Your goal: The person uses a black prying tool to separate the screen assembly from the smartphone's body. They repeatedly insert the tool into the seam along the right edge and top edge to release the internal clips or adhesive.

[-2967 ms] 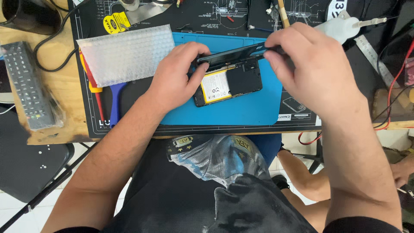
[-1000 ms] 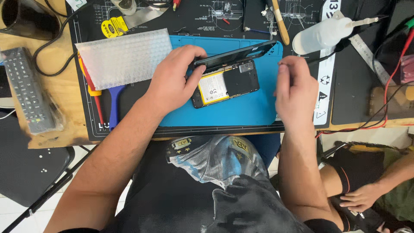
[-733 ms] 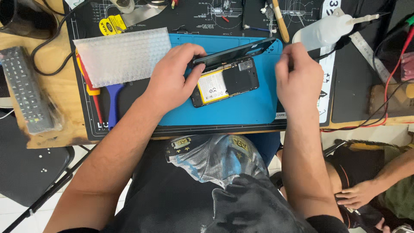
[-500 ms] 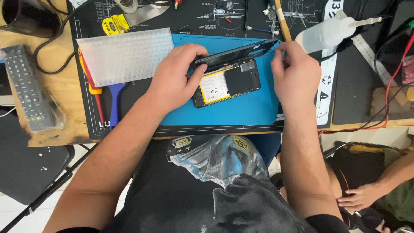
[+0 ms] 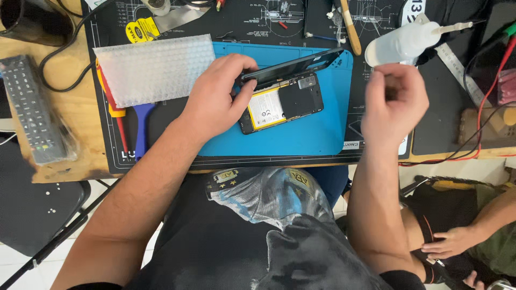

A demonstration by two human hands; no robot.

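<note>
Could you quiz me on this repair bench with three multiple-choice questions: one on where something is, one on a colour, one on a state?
1. Where does the sheet of bubble wrap lie?
A. on the far left part of the mats
B. on the person's lap
C. under the opened phone

2. What colour is the mat under the opened phone?
A. red
B. blue
C. white

3. What is the right hand doing?
A. pressing on the phone
B. raised clear of the phone
C. gripping the brush

Answers: 1 A, it lies left of the left hand; 2 B, blue shows around the phone; 3 B, it is apart, beside the white bottle.
</note>
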